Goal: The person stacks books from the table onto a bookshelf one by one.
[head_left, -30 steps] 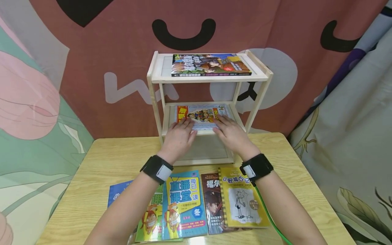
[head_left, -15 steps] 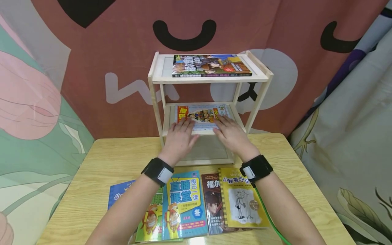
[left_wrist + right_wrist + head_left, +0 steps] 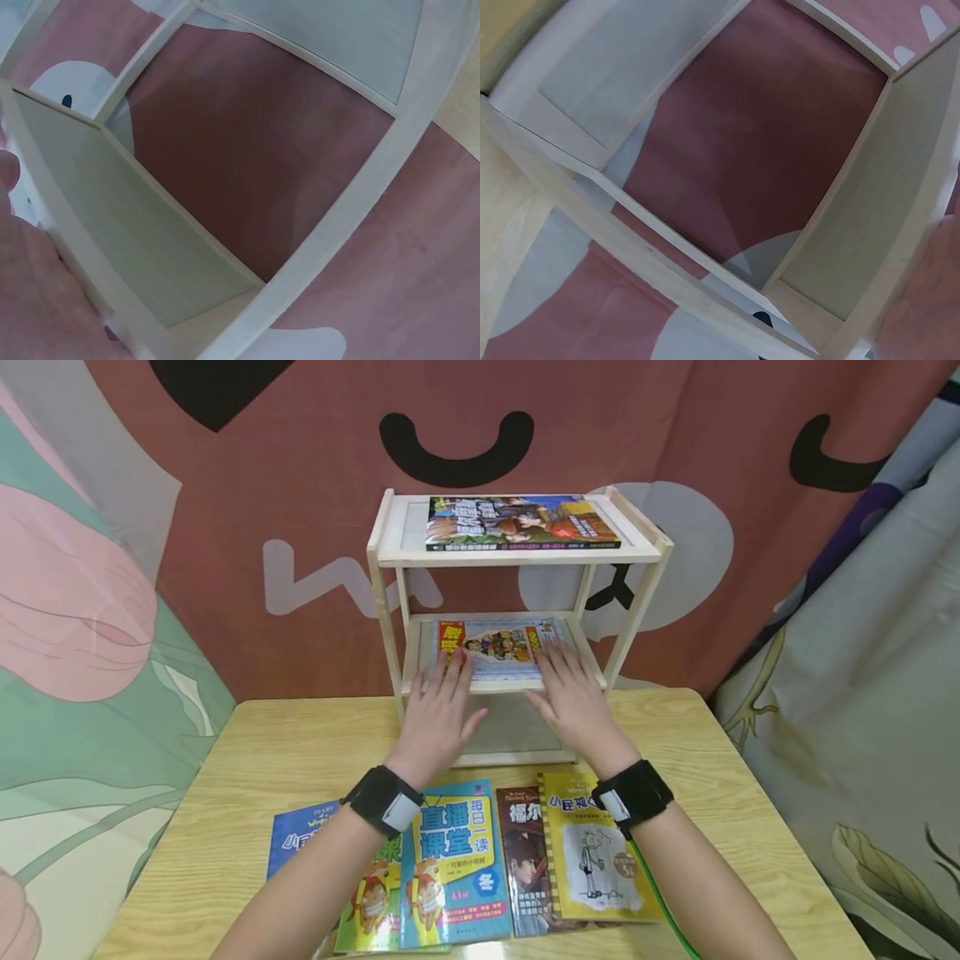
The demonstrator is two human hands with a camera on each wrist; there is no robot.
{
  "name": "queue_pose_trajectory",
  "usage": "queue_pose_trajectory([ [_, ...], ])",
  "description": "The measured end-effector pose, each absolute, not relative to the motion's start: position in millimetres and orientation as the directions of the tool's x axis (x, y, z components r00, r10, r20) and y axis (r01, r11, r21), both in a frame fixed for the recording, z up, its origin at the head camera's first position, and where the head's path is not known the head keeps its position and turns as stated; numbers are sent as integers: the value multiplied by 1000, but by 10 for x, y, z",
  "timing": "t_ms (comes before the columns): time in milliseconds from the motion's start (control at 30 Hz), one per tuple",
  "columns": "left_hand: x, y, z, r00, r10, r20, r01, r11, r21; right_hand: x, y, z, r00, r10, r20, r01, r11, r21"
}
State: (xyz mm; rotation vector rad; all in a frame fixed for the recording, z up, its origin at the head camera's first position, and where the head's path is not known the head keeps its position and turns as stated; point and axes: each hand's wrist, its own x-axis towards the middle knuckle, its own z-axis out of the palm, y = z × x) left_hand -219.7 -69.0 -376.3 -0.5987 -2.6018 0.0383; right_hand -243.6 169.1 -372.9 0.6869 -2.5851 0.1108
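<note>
A book with a pale blue cover and a crowd of cartoon figures (image 3: 498, 647) lies flat on the middle shelf of a small wooden rack (image 3: 525, 558). My left hand (image 3: 435, 718) reaches to its left front corner, fingers straight. At its right side is my right hand (image 3: 576, 697), also with straight fingers. Both sets of fingertips overlap the cover; whether they touch or hover just over it I cannot tell. In the left wrist view only part of the left hand (image 3: 45, 292) shows, at the left edge. The right hand (image 3: 926, 292) shows at the right edge of its own wrist view.
A thick book (image 3: 525, 522) lies on the rack's top shelf. In front of the rack, several books overlap on the wooden table (image 3: 300, 735), among them a blue one (image 3: 456, 868), a brown one (image 3: 525, 860) and a yellow one (image 3: 596, 860). Patterned curtains hang behind.
Both hands have drawn back a little toward me, and their fingers and thumbs are more spread. More of the cover shows between them. The book stays on the middle shelf.
</note>
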Motion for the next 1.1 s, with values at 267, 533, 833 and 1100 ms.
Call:
queue_pose_trajectory([
  [267,-1971,-720,-3870,-798,419,432,399,906,-141,-2150,1740,-3936,-741,-474,476,-530,848,19],
  [533,-1640,-768,-4024,-798,453,397,440,888,-129,-1745,1734,-4197,-748,-495,441,-575,816,-61],
  [833,-1250,-694,-4347,-840,532,103,524,846,-92,-1375,1725,-4531,-831,-491,262,-535,834,-136],
  [1100,-902,-523,-4596,-763,646,-25,646,763,24,-996,1796,-4795,-874,-465,139,-483,862,-156],
])
